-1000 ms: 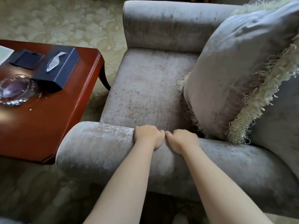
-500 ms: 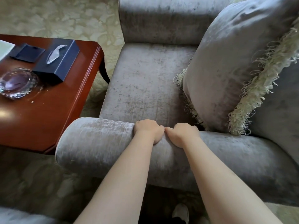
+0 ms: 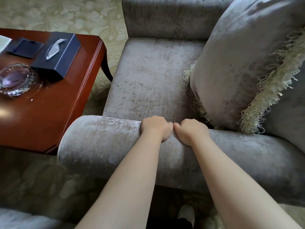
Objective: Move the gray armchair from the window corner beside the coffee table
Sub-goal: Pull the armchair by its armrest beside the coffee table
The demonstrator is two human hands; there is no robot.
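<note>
left hand (image 3: 156, 128) and right hand (image 3: 191, 131), thumbs touching, curl closed over the near armrest (image 3: 102, 139) of the gray armchair (image 3: 153, 80), probably to shove it sideways, now just beside the coffee table (image 3: 54, 109).

one armchair (image 3: 153, 80) (gray), one cushion (image 3: 239, 63), two hands (image 3: 156, 128)

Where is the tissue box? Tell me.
In the head view, upper left: the tissue box sits on the coffee table, between the glass ashtray and the armchair.
</note>
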